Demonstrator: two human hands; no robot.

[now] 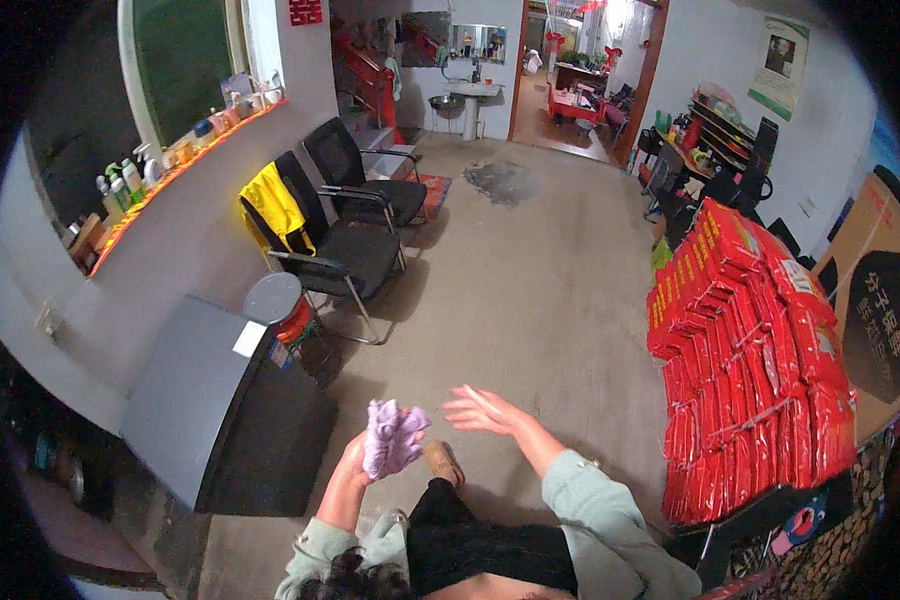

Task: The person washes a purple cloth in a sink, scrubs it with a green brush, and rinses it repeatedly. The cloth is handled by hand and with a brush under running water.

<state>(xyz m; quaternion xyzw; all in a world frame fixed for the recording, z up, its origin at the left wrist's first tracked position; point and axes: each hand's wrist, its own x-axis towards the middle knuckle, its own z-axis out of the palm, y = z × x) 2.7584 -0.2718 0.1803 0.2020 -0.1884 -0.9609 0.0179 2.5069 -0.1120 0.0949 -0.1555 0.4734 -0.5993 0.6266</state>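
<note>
My left hand [354, 464] is closed round a crumpled lilac cloth [394, 438], raised in front of me above the floor. Its folds bunch up over the fingers and hide most of them. To the right, my right hand [482, 410] is held out with the fingers stretched and nothing in it. A small gap lies between its fingertips and the cloth. Pale green sleeves cover both forearms. Beneath the hands one tan shoe [443, 464] shows on the floor.
A grey-topped cabinet [195, 390] stands close on my left, with a round-topped stool [273, 298] behind it. Black chairs [345, 255], one draped with a yellow cloth [275, 208], line the left wall. Red packages [750, 370] are stacked high on my right. A doorway [580, 90] opens ahead.
</note>
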